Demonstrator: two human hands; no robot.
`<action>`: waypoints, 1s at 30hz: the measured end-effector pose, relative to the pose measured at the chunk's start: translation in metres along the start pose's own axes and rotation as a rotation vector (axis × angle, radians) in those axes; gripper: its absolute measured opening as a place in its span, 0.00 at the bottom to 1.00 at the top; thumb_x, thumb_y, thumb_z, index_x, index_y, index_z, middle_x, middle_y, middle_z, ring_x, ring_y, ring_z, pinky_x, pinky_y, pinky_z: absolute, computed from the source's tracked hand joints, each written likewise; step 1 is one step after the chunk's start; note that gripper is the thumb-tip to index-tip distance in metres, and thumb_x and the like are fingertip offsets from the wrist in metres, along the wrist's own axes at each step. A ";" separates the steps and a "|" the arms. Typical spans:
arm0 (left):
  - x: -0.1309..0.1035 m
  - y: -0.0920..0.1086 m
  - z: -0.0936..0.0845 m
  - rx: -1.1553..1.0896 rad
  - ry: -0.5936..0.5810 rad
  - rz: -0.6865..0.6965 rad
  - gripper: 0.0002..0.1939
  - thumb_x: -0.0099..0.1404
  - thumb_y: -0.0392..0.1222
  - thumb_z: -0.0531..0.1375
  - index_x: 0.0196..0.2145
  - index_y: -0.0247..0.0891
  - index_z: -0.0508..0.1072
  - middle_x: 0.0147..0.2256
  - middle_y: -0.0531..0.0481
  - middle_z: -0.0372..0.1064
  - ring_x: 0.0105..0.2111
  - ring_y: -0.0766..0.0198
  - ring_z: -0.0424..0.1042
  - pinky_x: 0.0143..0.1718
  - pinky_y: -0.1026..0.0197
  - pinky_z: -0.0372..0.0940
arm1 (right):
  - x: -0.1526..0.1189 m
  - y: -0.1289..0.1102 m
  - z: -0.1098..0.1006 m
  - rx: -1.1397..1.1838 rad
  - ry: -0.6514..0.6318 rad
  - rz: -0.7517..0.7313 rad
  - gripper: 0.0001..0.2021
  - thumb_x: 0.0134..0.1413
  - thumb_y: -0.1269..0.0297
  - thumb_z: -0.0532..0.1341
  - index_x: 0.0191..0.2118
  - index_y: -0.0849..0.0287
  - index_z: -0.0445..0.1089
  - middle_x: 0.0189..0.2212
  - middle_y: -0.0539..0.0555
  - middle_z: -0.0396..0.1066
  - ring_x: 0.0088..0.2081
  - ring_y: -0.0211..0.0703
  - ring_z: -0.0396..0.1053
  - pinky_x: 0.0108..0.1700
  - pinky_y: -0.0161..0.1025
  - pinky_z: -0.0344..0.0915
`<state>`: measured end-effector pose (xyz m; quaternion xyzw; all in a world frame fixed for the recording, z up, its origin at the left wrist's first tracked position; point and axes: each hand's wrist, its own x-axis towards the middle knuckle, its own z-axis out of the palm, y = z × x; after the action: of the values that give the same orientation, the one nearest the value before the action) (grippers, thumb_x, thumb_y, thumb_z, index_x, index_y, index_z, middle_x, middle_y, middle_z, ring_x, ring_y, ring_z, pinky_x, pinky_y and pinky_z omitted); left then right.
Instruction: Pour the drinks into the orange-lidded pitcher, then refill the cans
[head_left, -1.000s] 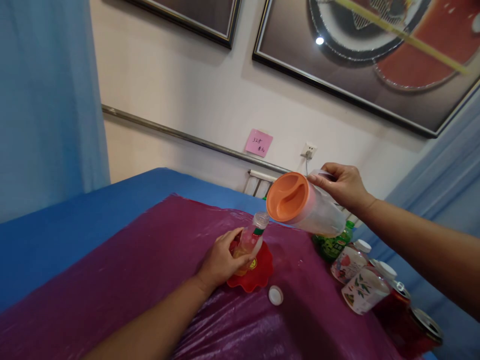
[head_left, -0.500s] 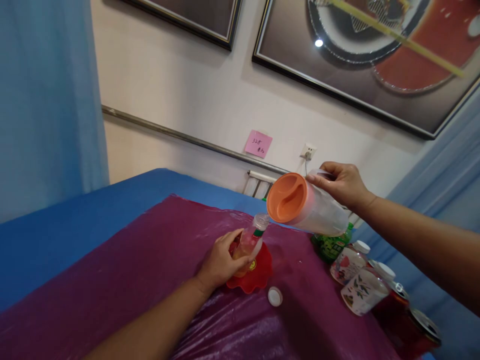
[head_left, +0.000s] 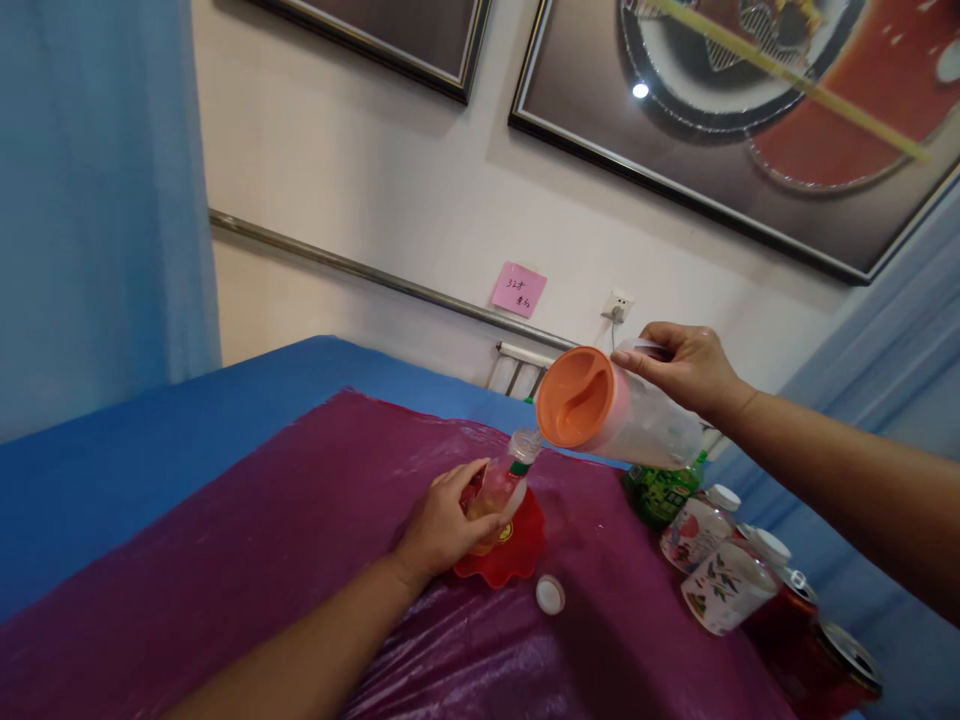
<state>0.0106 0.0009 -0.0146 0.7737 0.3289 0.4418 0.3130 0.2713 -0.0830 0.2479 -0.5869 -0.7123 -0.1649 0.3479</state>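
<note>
My left hand (head_left: 448, 522) is wrapped round a clear bottle (head_left: 504, 485) with a green band at its neck and no cap on. The bottle leans a little to the right, over a red scalloped dish (head_left: 529, 550). My right hand (head_left: 686, 368) grips the handle of a translucent pitcher (head_left: 649, 428). The pitcher is tipped far over to the left, and the edge of its orange lid (head_left: 576, 398) is at the bottle's mouth. A white cap (head_left: 550, 594) lies on the purple cover near the dish.
On the right of the purple cover (head_left: 300, 530) stand a green bottle (head_left: 664, 492), two bottles with white caps (head_left: 727, 585) and red cans (head_left: 840, 665). A blue surface (head_left: 187, 430) shows beyond the cover. Blue curtains (head_left: 97, 200) hang at both sides.
Both hands keep their grips, and the tilted pitcher and bottle look nearly the same. The whole view has shifted very slightly.
</note>
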 end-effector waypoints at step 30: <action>0.000 0.002 -0.001 -0.035 -0.013 -0.010 0.35 0.53 0.45 0.73 0.58 0.46 0.70 0.58 0.44 0.73 0.57 0.46 0.72 0.61 0.39 0.63 | 0.005 -0.013 -0.011 -0.068 0.001 -0.043 0.30 0.52 0.34 0.65 0.19 0.53 0.56 0.16 0.46 0.51 0.22 0.36 0.48 0.24 0.39 0.47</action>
<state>0.0102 0.0000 -0.0129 0.7692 0.3230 0.4408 0.3311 0.2622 -0.0900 0.2613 -0.5827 -0.7187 -0.1967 0.3244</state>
